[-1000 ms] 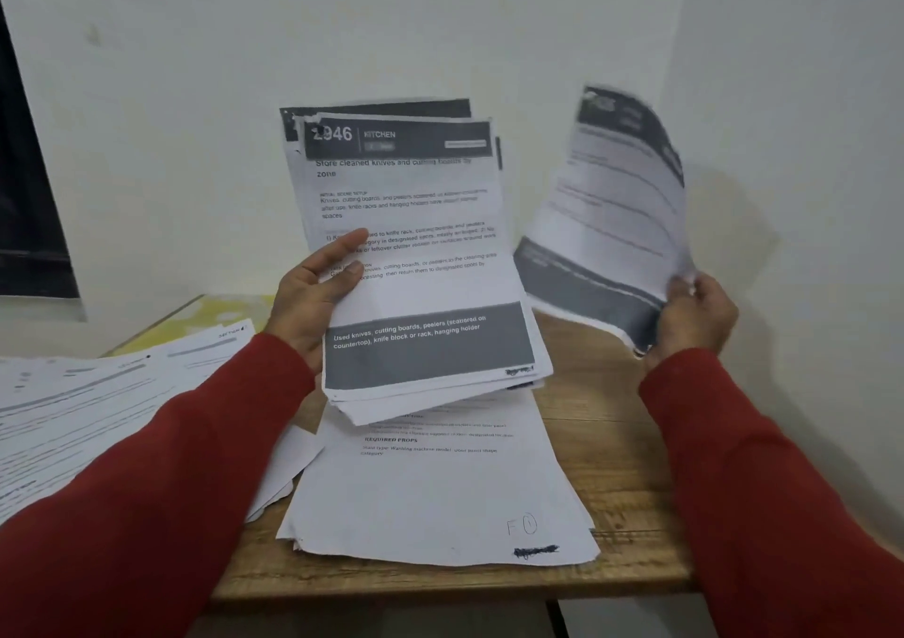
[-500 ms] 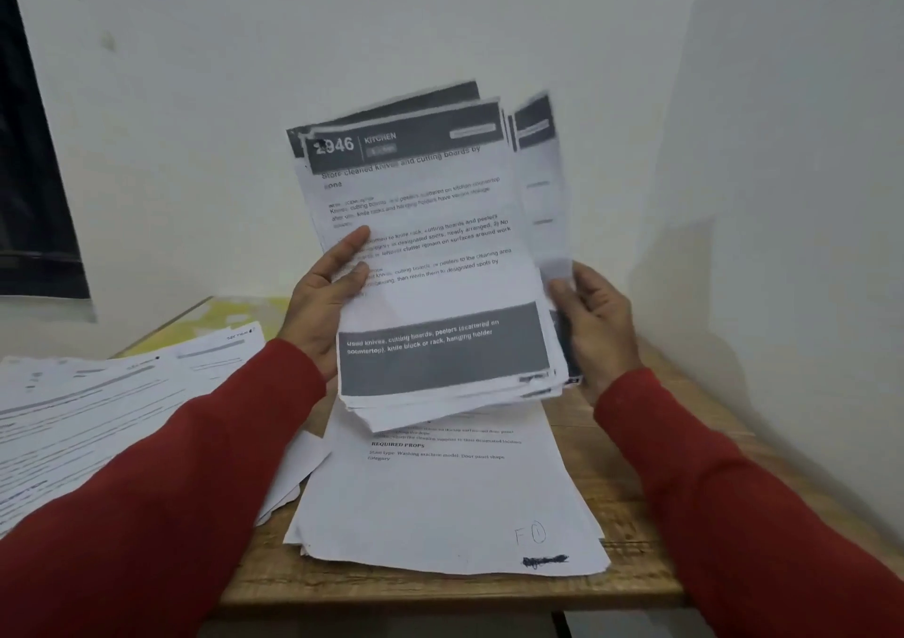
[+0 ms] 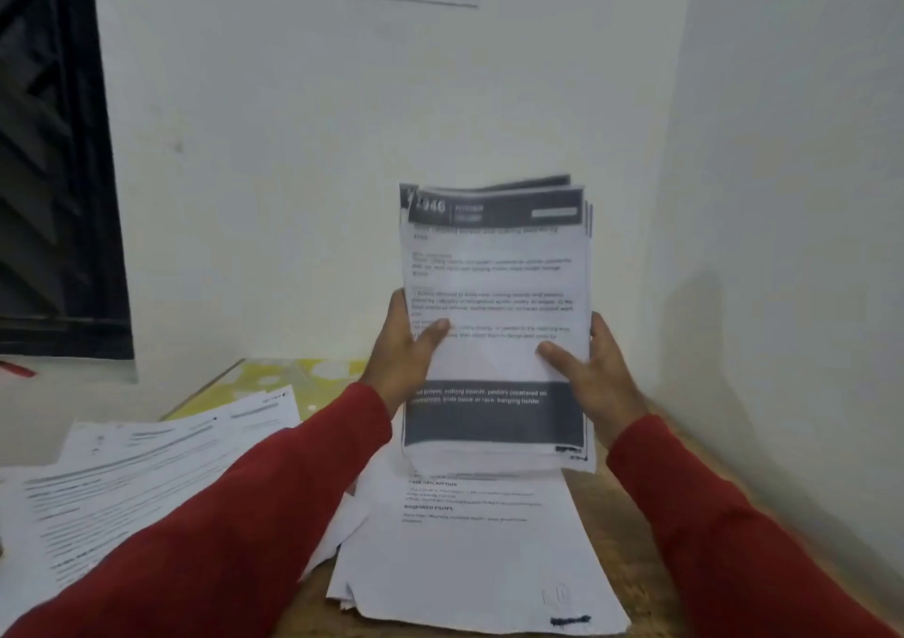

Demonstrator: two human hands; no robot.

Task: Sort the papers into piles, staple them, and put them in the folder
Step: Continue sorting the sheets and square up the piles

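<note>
1. Upright above the wooden table, the printed stack sits between your hands: left hand grips its left edge, thumb across the page; right hand grips its right edge.
2. Below, a second paper pile lies flat; more sheets spread at left.

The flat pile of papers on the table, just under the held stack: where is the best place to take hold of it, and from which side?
Take the flat pile at its near edge, coming from the person's side. That edge reaches the wooden table front, probably letting fingers slide underneath. The far end lies beneath the held stack, which the left hand and right hand hold upright.
</note>
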